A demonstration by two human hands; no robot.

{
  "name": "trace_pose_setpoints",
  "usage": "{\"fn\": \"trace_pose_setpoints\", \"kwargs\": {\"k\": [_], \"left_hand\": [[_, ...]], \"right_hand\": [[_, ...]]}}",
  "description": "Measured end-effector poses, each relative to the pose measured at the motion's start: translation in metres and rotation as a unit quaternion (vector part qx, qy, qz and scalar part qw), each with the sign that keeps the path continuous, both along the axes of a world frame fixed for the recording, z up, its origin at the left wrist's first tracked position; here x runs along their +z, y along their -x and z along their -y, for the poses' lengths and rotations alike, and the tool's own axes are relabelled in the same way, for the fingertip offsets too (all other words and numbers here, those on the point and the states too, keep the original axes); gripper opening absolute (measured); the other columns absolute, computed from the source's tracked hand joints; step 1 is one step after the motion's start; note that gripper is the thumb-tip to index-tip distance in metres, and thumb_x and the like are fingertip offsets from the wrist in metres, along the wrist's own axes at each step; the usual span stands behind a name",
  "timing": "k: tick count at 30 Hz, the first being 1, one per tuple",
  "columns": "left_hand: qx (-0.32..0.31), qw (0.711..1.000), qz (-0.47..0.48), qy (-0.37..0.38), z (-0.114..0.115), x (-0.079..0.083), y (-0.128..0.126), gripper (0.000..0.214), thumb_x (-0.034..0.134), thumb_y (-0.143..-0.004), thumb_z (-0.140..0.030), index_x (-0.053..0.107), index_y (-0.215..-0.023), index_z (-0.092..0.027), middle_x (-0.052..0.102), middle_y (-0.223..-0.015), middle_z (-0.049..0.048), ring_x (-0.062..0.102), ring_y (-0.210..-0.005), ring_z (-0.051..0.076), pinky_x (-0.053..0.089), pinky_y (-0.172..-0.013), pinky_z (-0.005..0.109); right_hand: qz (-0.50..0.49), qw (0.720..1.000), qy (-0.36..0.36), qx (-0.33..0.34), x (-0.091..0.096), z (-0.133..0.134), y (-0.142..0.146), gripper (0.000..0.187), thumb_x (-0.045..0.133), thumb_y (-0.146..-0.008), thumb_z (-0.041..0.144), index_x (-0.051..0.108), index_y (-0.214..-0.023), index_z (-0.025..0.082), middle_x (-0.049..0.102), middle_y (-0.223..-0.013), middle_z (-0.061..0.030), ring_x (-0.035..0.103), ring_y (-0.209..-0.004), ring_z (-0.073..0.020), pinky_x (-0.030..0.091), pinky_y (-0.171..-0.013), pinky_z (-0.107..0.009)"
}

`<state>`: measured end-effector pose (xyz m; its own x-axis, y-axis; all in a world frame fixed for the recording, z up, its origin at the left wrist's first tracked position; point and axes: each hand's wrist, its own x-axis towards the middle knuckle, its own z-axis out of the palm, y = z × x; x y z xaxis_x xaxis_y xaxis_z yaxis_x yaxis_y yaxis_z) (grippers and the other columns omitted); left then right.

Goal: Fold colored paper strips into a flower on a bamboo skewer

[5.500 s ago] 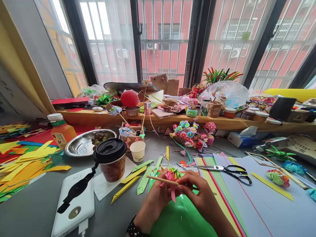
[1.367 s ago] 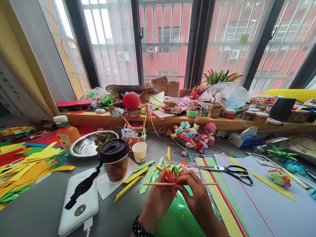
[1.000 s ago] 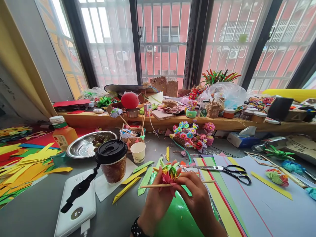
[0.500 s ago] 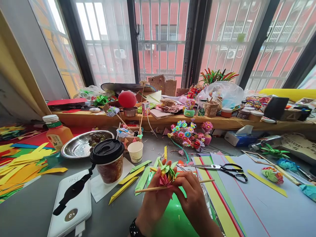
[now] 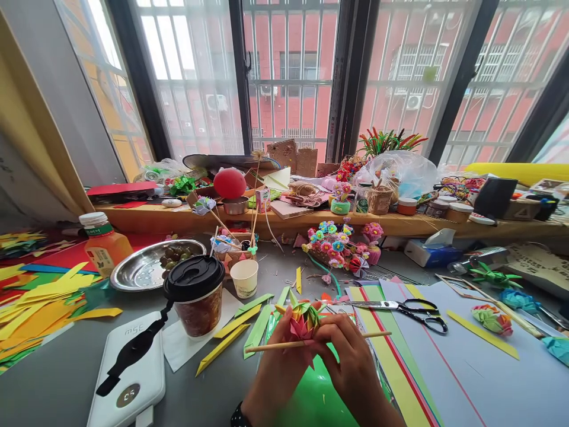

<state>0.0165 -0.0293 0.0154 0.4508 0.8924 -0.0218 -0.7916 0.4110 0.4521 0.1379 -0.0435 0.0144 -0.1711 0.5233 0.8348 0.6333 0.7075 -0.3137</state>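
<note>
Lower centre, I see left hand (image 5: pixel 279 369) holding paper flower (image 5: pixel 304 325), right hand (image 5: pixel 349 351) pinching stick (image 5: pixel 271 347); lower-left power bank (image 5: pixel 144 366) reads "35W"

Two hands: one left hand (image 5: pixel 281 367), one right hand (image 5: pixel 349 353). In them, one paper flower (image 5: pixel 303 326), one wooden stick (image 5: pixel 275 346). Left: two cups (image 5: pixel 198 309), one steel plate (image 5: pixel 137 270), one orange bottle (image 5: pixel 104 249), one white power bank (image 5: pixel 144 363). Right: one pair of black-handled scissors (image 5: pixel 386 305). Far: one red balloon (image 5: pixel 229 184).

Daylight reaches you through the barred windows (image 5: pixel 288 71) ahead, clipping white at upper left. Your right hand (image 5: pixel 347 351) is backlit; note glare on the steel plate (image 5: pixel 138 270) and wide-angle edge stretching.
</note>
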Motion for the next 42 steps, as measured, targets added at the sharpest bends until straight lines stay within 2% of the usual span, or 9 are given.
{"fn": "trace_pose_setpoints", "kwargs": {"k": [7,11,13,16,19,23,26,32,42], "left_hand": [[-0.029,0.999,-0.018,-0.028,-0.0004,0.0009,0.0023,0.036,0.044,-0.084,-0.034,0.062,-0.101,-0.007,0.065,-0.088,0.0114,0.058,-0.077,0.016,0.043,-0.06,0.022],[-0.037,0.999,-0.024,-0.026,-0.0003,0.0032,0.0018,0.035,0.045,-0.084,-0.034,0.061,-0.1,-0.007,0.064,-0.093,0.0122,0.058,-0.079,0.016,0.044,-0.065,0.023],[-0.023,0.999,-0.031,-0.015,-0.0014,0.0031,0.0005,0.034,0.046,-0.083,-0.035,0.064,-0.092,-0.007,0.065,-0.088,0.0114,0.059,-0.077,0.016,0.045,-0.065,0.024],[0.021,0.999,-0.042,0.002,-0.0046,0.0009,-0.0004,0.029,0.05,-0.081,-0.036,0.064,-0.081,-0.011,0.062,-0.062,0.004,0.057,-0.058,0.012,0.044,-0.052,0.021],[0.07,0.995,-0.058,0.038,-0.0073,-0.0012,0.002,0.022,0.053,-0.08,-0.032,0.061,-0.09,-0.014,0.065,-0.072,0.0035,0.06,-0.065,0.014,0.046,-0.056,0.023],[0.075,0.994,-0.05,0.067,-0.0072,-0.0006,0.006,0.024,0.05,-0.082,-0.03,0.059,-0.096,-0.013,0.066,-0.083,0.007,0.062,-0.076,0.017,0.048,-0.063,0.026],[0.073,0.995,-0.037,0.051,-0.006,0.0002,0.0052,0.021,0.049,-0.082,-0.027,0.061,-0.091,-0.012,0.066,-0.088,0.0086,0.062,-0.074,0.017,0.047,-0.065,0.026],[0.035,0.999,-0.034,0.018,-0.0049,0.0015,0.0016,0.03,0.05,-0.081,-0.035,0.065,-0.083,-0.009,0.065,-0.076,0.0073,0.059,-0.072,0.016,0.044,-0.072,0.026],[0.011,0.987,-0.13,-0.091,-0.0002,0.0043,0.0065,0.025,0.056,-0.077,-0.031,0.064,-0.089,-0.01,0.058,-0.07,0.0041,0.05,-0.065,0.012,0.037,-0.057,0.021]], "right_hand": [[0.015,1.0,0.016,0.008,-0.0036,-0.0009,-0.0049,0.014,0.045,-0.086,0.023,0.051,-0.074,0.02,0.058,-0.074,-0.003,0.055,-0.066,-0.0156,0.046,-0.057,-0.026],[0.014,1.0,0.014,0.002,-0.0017,-0.0006,-0.0044,0.016,0.043,-0.087,0.024,0.05,-0.073,0.02,0.057,-0.072,-0.0032,0.055,-0.065,-0.0157,0.047,-0.056,-0.026],[0.016,1.0,0.016,0.003,-0.001,-0.0004,-0.0041,0.016,0.043,-0.088,0.025,0.05,-0.074,0.02,0.057,-0.073,-0.0034,0.056,-0.067,-0.0158,0.047,-0.057,-0.026],[0.017,0.999,0.028,-0.003,-0.0007,-0.0001,-0.0036,0.014,0.042,-0.088,0.027,0.052,-0.081,0.02,0.058,-0.078,-0.0046,0.058,-0.07,-0.016,0.048,-0.058,-0.025],[0.001,0.999,0.034,-0.014,-0.001,0.0005,-0.0034,0.015,0.044,-0.087,0.032,0.053,-0.087,0.02,0.058,-0.082,-0.0053,0.06,-0.074,-0.0172,0.049,-0.057,-0.025],[-0.024,0.999,0.047,-0.001,-0.0031,0.0008,-0.0038,0.012,0.05,-0.084,0.03,0.055,-0.089,0.021,0.058,-0.081,-0.0043,0.06,-0.074,-0.0168,0.049,-0.059,-0.026],[-0.021,0.999,0.046,0.019,-0.0054,0.0004,-0.0033,0.009,0.051,-0.083,0.025,0.058,-0.088,0.021,0.058,-0.078,-0.0037,0.059,-0.071,-0.0154,0.049,-0.059,-0.024],[-0.032,0.999,0.027,0.032,-0.0082,-0.0007,-0.0024,0.012,0.05,-0.084,0.022,0.06,-0.077,0.02,0.058,-0.07,-0.0023,0.057,-0.063,-0.0127,0.047,-0.055,-0.021],[-0.014,0.994,0.083,0.072,-0.0013,-0.0015,-0.0091,0.018,0.05,-0.082,0.022,0.057,-0.066,0.02,0.056,-0.066,-0.0016,0.056,-0.061,-0.0134,0.043,-0.053,-0.021]]}}
